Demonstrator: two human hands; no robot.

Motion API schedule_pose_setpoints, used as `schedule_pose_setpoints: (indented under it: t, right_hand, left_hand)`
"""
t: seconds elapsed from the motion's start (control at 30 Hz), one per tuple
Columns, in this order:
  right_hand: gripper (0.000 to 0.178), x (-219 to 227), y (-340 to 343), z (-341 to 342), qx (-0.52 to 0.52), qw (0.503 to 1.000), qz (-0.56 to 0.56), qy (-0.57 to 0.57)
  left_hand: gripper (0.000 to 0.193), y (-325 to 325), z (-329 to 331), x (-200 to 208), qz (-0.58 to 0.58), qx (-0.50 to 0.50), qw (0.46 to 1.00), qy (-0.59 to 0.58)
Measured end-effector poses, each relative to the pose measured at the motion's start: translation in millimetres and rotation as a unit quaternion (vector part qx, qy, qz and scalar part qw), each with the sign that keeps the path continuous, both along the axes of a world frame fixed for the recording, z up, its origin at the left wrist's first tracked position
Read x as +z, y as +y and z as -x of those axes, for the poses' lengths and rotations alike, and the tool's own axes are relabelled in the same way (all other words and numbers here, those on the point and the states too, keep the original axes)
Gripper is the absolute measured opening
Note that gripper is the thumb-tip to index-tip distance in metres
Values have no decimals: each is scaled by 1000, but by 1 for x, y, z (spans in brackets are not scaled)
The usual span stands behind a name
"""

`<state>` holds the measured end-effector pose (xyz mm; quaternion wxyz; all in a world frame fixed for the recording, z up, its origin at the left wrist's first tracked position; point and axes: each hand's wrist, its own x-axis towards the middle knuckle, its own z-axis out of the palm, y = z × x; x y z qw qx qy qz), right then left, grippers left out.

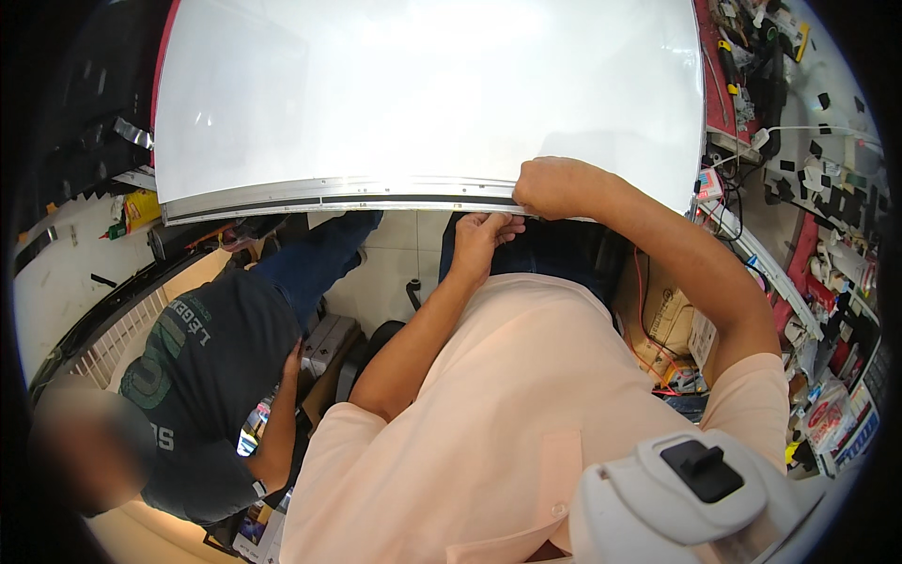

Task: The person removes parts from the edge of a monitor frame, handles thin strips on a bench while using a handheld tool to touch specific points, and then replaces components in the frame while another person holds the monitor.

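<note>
A large white panel (pixel 413 103) lies flat ahead of me, with a silver metal edge strip (pixel 376 195) along its near side. A narrow dark band runs along that strip up to my right hand. My right hand (pixel 559 188) is closed in a fist over the strip, right of the middle; whatever its fingers grip is hidden. Just below the near edge, my left hand (pixel 484 240) has its fingers curled and pressed together close to the rim. I cannot make out what, if anything, is between them.
To my left sits another person in a dark shirt (pixel 216 329), holding a lit phone (pixel 254 428). Tools, cables and small parts crowd a bench (pixel 719 94) on the right. Below it stands a cardboard box (pixel 667 320) with red wires. A yellow packet (pixel 141 209) lies at the left.
</note>
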<state>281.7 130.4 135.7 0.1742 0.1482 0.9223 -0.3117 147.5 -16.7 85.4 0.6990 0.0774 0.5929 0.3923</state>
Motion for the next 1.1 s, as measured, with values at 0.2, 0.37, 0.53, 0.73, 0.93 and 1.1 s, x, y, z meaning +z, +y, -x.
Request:
schedule_pose_setpoints:
  t: [0.2, 0.37, 0.53, 0.73, 0.93, 1.1]
  right_hand:
    - [14, 2, -5, 2, 7, 1000, -9, 13]
    - [12, -2, -6, -2, -7, 1000, 5, 18]
    - [9, -3, -1, -3, -56, 995, 76, 26]
    - [8, -10, 4, -8, -66, 992, 100, 46]
    - [7, -13, 0, -14, -99, 985, 132, 48]
    - [7, -10, -3, -16, -125, 981, 142, 46]
  left_hand:
    - [25, -4, 0, -6, -14, 3, 1000, -1]
    - [24, -2, 0, -3, -24, 5, 1000, -14]
    - [24, -4, 2, -7, -30, 20, 999, -19]
    - [25, -1, 0, -8, -31, 30, 999, -20]
    - [25, -1, -3, -8, -42, 21, 999, 17]
    - [30, -2, -6, -9, -42, 19, 998, 37]
